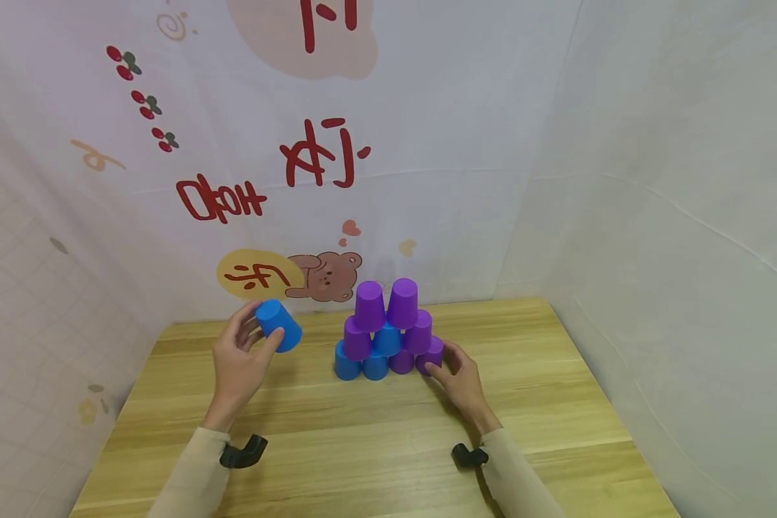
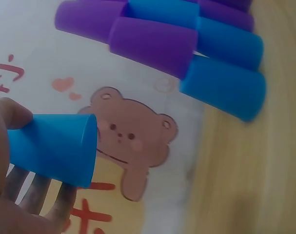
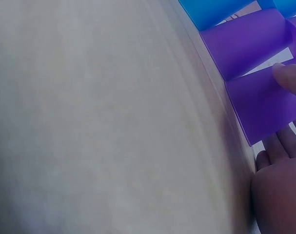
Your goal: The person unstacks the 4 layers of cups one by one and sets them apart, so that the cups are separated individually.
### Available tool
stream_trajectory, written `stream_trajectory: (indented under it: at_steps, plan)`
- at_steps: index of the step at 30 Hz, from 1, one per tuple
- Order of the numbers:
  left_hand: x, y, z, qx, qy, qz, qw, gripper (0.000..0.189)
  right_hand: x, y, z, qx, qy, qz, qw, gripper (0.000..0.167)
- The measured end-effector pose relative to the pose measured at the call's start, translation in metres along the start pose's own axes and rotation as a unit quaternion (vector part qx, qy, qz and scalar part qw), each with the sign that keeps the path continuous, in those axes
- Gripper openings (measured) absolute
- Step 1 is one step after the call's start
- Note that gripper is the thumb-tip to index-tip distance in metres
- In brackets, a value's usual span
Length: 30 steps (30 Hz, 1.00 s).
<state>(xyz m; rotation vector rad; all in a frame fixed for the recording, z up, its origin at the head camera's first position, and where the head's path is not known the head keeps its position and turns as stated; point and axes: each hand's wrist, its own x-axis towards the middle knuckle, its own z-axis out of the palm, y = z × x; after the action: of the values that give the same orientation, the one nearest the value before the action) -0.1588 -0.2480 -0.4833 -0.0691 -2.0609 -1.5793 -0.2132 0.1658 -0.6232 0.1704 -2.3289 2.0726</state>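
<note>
My left hand (image 1: 238, 365) holds a blue cup (image 1: 280, 327) in the air, left of a cup pyramid, between thumb and fingers; the cup is tilted with its closed end up. In the left wrist view the same blue cup (image 2: 55, 146) is apart from the stack. At the pyramid's lower right, my right hand (image 1: 461, 380) grips the end purple cup (image 1: 431, 357), thumb in front and fingers behind. All stacked cups are upside down: two purple cups on top (image 1: 370, 308), a blue cup (image 1: 387, 339) between two purple ones in the middle, blue and purple ones below.
The pyramid stands on a wooden table (image 1: 362, 446). Behind it hangs a white cloth (image 1: 453, 180) printed with a bear and red characters. A second pale cloth wall (image 1: 699, 288) borders the right side. Each sleeve carries a black wrist mount (image 1: 244, 453).
</note>
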Motion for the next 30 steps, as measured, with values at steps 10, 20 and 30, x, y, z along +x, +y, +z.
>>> stream_trajectory:
  at_steps: [10,20,30]
  plan:
    - [-0.015,-0.031,0.002,0.032,-0.017,-0.045,0.9984,0.064,0.001,-0.002,0.0,0.0,-0.002,0.008,1.0,0.059]
    - [-0.031,-0.051,0.001,0.085,-0.05,-0.093,0.9908,0.066,0.0,-0.003,0.0,0.005,-0.002,0.004,1.0,0.059]
    - [-0.043,-0.07,-0.003,0.088,-0.072,-0.111,0.9873,0.063,-0.001,-0.003,0.0,0.003,-0.003,0.011,0.9999,0.058]
